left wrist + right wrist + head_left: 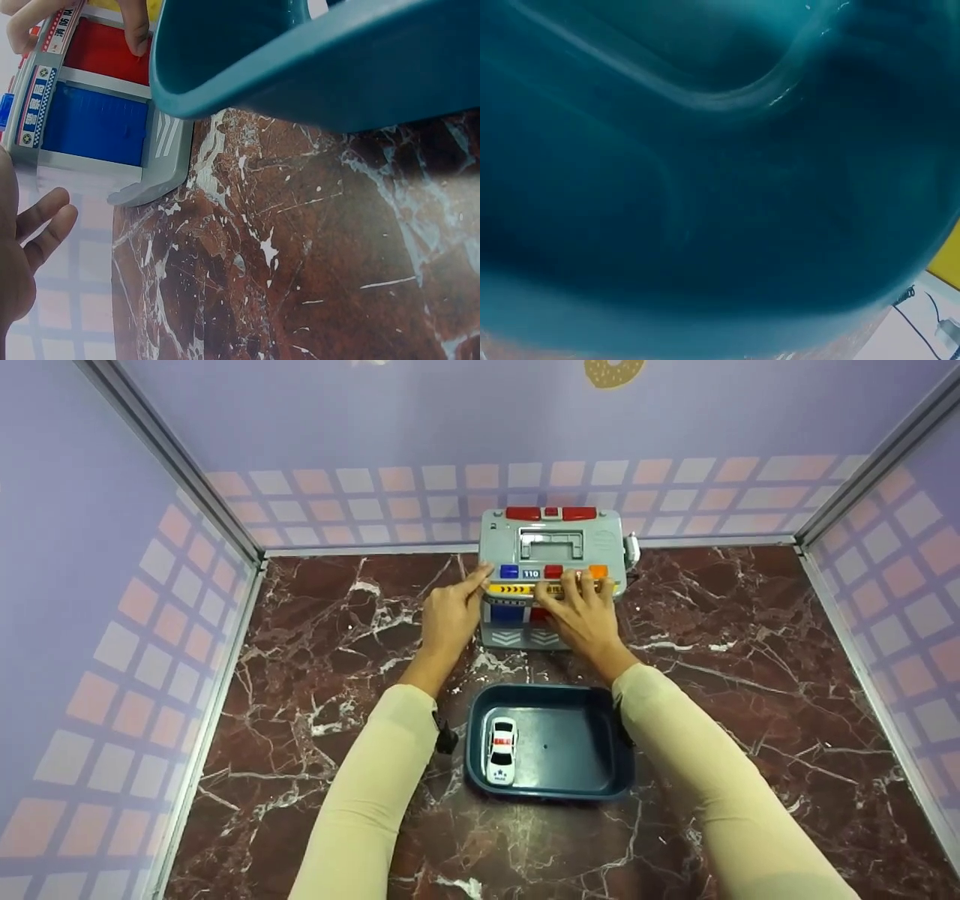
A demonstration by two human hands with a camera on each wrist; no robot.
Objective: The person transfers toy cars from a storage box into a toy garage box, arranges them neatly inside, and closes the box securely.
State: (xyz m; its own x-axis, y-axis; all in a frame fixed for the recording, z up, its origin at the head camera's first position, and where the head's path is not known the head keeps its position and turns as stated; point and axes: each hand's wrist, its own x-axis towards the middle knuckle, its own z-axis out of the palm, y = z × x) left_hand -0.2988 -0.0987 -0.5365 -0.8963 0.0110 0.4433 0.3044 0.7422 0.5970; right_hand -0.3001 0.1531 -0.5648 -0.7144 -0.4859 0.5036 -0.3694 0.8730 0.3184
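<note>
A grey toy police and fire station (553, 547) stands by the back wall, with red, blue and orange pieces on its roof. Blue door (95, 127) and red door (105, 49) show on its front. My left hand (450, 615) is at the roof's left front corner, index finger extended onto it; its other fingers are loosely bent, apart from the doors in the left wrist view. My right hand (589, 622) grips the front roof edge, fingertips on top and thumb down in front over the red door. The right wrist view shows neither hand.
A dark teal tray (551, 796) lies nearer me, between my forearms, and fills most of the right wrist view. Inside it on the left lies a white toy police car (502, 751). Purple checkered walls (135, 645) enclose the dark red marbled surface (322, 682).
</note>
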